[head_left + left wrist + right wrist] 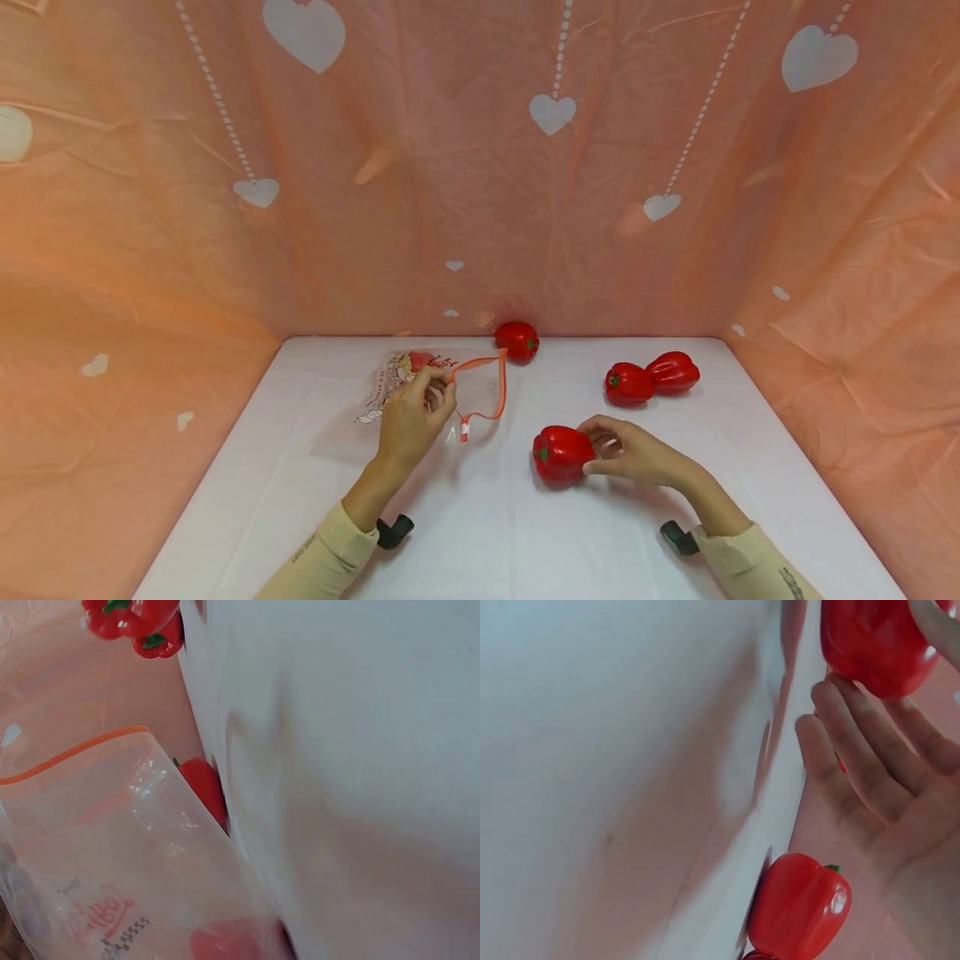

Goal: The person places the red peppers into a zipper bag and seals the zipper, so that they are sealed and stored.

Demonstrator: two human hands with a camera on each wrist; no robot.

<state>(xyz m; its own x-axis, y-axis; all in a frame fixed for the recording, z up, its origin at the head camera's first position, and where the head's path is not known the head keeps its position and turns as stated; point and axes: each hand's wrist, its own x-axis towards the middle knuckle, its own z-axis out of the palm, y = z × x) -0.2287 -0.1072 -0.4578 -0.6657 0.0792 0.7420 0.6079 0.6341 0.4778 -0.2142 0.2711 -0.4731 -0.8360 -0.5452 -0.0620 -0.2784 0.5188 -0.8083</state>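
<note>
My left hand [415, 414] pinches the rim of a clear plastic zip bag [150, 847] with an orange zip edge and printed lettering. The bag's mouth stands open toward the right. A red shape [232, 941] shows through the plastic in the left wrist view; whether it is inside or behind, I cannot tell. With thumb and fingertips, my right hand [633, 452] grips a red bell pepper [561, 455] from its right side, at the middle of the table. In the right wrist view this pepper [877, 645] sits between thumb and fingers.
One red bell pepper [517, 342] lies at the table's back edge, just behind the bag's mouth. Two more peppers, a nearer one [628, 384] and a farther one [673, 372], touch each other at the back right. Orange cloth [480, 208] with hearts encloses the white table [480, 542].
</note>
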